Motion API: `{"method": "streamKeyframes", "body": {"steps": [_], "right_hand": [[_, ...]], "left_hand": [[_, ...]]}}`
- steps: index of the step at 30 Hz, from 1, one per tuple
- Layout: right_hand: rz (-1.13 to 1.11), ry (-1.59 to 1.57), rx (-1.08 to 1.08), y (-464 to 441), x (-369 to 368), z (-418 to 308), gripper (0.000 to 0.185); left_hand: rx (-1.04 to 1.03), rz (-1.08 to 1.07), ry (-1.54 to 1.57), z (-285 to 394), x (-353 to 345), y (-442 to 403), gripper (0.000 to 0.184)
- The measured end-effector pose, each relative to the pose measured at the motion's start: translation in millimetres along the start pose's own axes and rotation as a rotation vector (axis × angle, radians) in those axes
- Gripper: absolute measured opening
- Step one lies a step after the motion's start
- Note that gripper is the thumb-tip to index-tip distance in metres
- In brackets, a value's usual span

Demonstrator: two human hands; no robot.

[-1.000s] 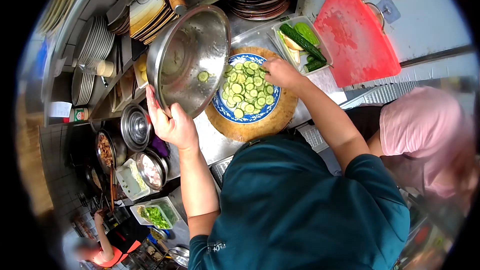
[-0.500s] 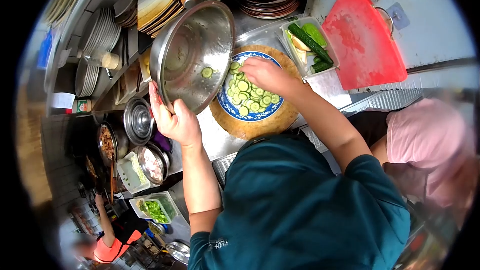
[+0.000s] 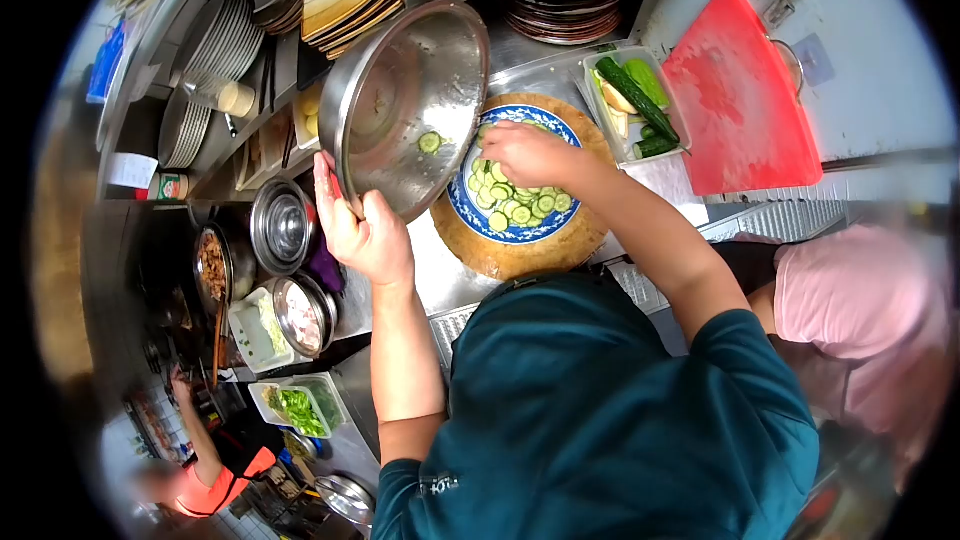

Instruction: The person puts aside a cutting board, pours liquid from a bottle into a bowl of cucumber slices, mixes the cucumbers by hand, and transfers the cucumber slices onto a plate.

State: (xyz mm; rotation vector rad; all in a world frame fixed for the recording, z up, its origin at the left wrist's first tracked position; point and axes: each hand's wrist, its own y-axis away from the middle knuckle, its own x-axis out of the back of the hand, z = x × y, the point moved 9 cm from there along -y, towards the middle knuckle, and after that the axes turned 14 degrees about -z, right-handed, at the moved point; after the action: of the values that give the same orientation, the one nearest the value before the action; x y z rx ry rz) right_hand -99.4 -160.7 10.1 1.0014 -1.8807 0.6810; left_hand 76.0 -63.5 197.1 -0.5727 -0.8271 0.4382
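A large steel mixing bowl [image 3: 400,100] is tilted on its side toward the plate, with my left hand [image 3: 365,230] closed on its near rim. One cucumber slice [image 3: 429,142] sticks to the bowl's inner wall. Below the bowl's edge, a blue-and-white plate [image 3: 470,221] holds a spread of cucumber slices [image 3: 520,202]. The plate rests on a round wooden chopping board [image 3: 470,256]. My right hand [image 3: 525,152] is over the plate's upper part, its fingers bent down together onto the slices; the fingertips are partly hidden.
A plastic tub of whole cucumbers [image 3: 640,100] stands beyond the board, near a red cutting board [image 3: 735,100] against the wall. Stacked plates [image 3: 225,50] fill the left shelf. Tubs and metal bowls [image 3: 280,225] stand at left. One person [image 3: 215,470] is lower left, another in pink [image 3: 840,290] at right.
The whole view has shifted slightly, moving the counter items rightward. My left hand still holds the tilted bowl. My right hand stays low over the cucumber slices, its fingers a little more curled.
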Motion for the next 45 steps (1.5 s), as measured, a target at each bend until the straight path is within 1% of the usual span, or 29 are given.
{"method": "streamKeyframes", "body": {"steps": [3, 4, 7, 10, 13, 16, 19, 22, 25, 26, 29, 32, 35, 36, 37, 39, 40, 41, 43, 44, 45], "right_hand": [[-0.013, -0.081, 0.077, 24.0, 15.9, -12.3, 0.023], [-0.04, -0.082, 0.081, 27.6, 16.5, -13.4, 0.022], [-0.018, -0.052, 0.042, 29.8, 9.1, -7.3, 0.02], [0.07, 0.001, 0.045, 25.9, 10.6, -8.9, 0.018], [0.136, 0.013, 0.066, 27.5, 16.2, -21.7, 0.016], [0.018, 0.191, 0.169, 31.5, -20.4, -46.8, 0.012], [-0.079, 0.214, 0.28, 42.7, -53.3, -76.8, 0.008], [-0.043, 0.281, 0.272, 43.0, -58.5, -82.8, 0.008], [0.081, 0.313, 0.164, 34.6, -47.1, -77.7, 0.009], [0.074, 0.267, 0.19, 36.6, -44.3, -78.5, 0.008], [0.189, 0.194, 0.126, 54.9, -25.6, -72.0, 0.006], [0.187, 0.211, -0.21, 85.2, 2.1, -37.9, 0.006], [0.106, 0.216, -0.317, 105.7, 2.7, -11.5, 0.007], [0.062, 0.135, -0.349, 106.0, 5.7, -6.7, 0.013], [0.172, 0.089, -0.308, 102.9, 25.5, -14.7, 0.017], [0.396, -0.01, -0.224, 95.2, 63.2, -31.6, 0.027], [0.39, -0.025, -0.179, 85.2, 71.1, -33.1, 0.041], [0.402, -0.014, -0.14, 75.0, 82.3, -37.6, 0.042], [0.417, 0.009, -0.071, 51.4, 106.7, -45.4, 0.044], [0.376, -0.021, -0.069, 36.6, 111.9, -42.0, 0.046], [0.374, 0.003, -0.061, 25.4, 117.0, -43.2, 0.045]], "left_hand": [[-0.038, -0.006, -0.015, -2.3, -1.7, 0.9, 0.044], [-0.029, -0.003, -0.009, -3.3, -1.8, 1.1, 0.044], [-0.018, -0.01, 0.036, -6.6, -4.6, 0.1, 0.043], [0.027, -0.003, 0.069, -4.0, -6.4, -2.5, 0.033], [-0.024, -0.014, 0.032, 0.5, -7.1, -3.1, 0.034], [0.013, -0.002, 0.045, -0.5, -7.4, -1.0, 0.034], [0.002, -0.007, 0.054, -0.1, -10.6, -2.4, 0.033], [0.013, -0.021, 0.065, -3.4, -12.3, -0.1, 0.036], [0.028, -0.037, 0.053, -2.3, -13.2, 0.7, 0.037], [0.028, -0.039, 0.042, -2.9, -11.8, 0.4, 0.037], [0.033, -0.016, 0.057, -4.8, -10.8, 2.2, 0.038], [0.046, -0.021, 0.066, -6.8, -9.9, 4.5, 0.041], [0.052, -0.044, 0.064, -7.8, -13.0, 5.4, 0.044], [0.069, -0.049, 0.068, -6.0, -14.3, 4.6, 0.045], [0.085, -0.054, 0.068, -5.4, -14.5, 3.3, 0.045], [0.052, -0.074, 0.089, -8.5, -16.2, 3.8, 0.047], [0.058, -0.073, 0.098, -9.2, -16.6, 1.8, 0.047], [0.067, -0.077, 0.107, -9.5, -17.2, 0.0, 0.047], [0.107, -0.056, 0.276, -15.7, -19.6, -4.1, 0.047], [0.135, -0.056, 0.358, -16.7, -19.9, -3.6, 0.047], [0.14, -0.074, 0.352, -12.4, -20.3, -4.2, 0.047]]}}
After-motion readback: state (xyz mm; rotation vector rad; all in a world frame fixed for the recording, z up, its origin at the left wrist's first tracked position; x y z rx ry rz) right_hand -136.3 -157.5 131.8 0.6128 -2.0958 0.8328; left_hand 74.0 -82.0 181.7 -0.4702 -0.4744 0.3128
